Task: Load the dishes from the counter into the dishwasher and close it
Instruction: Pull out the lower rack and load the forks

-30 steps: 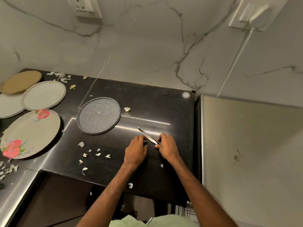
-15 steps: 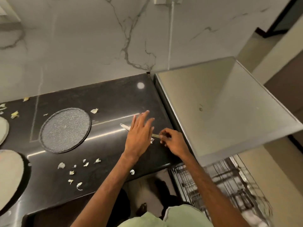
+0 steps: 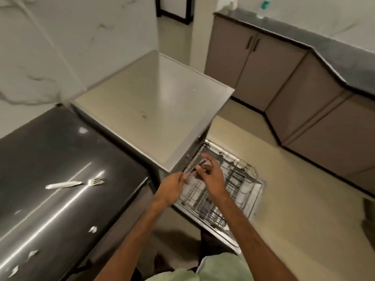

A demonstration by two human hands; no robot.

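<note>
Both hands hold a slim metal utensil [image 3: 195, 167] over the pulled-out wire rack [image 3: 246, 180] of the dishwasher. My left hand [image 3: 172, 187] pinches its lower end. My right hand [image 3: 212, 176] has fingers curled round its upper end. I cannot tell what kind of utensil it is. A fork [image 3: 73, 183] with a pale handle lies flat on the black counter [image 3: 46, 155], to the left of my hands. The dishwasher's steel top [image 3: 154, 106] stands beside the counter, and the rack juts out below its front edge.
Small white scraps [image 3: 92, 229] dot the counter. Brown cabinets [image 3: 304, 94] under a dark worktop line the far right wall, with a bottle [image 3: 262, 7] on top. Beige floor lies between them and the rack. A dark object [image 3: 368, 218] sits at the right edge.
My view has swung right, from the counter to the dishwasher. Both hands lifted the utensil off the counter and carried it over the rack. The fork stayed on the counter.
</note>
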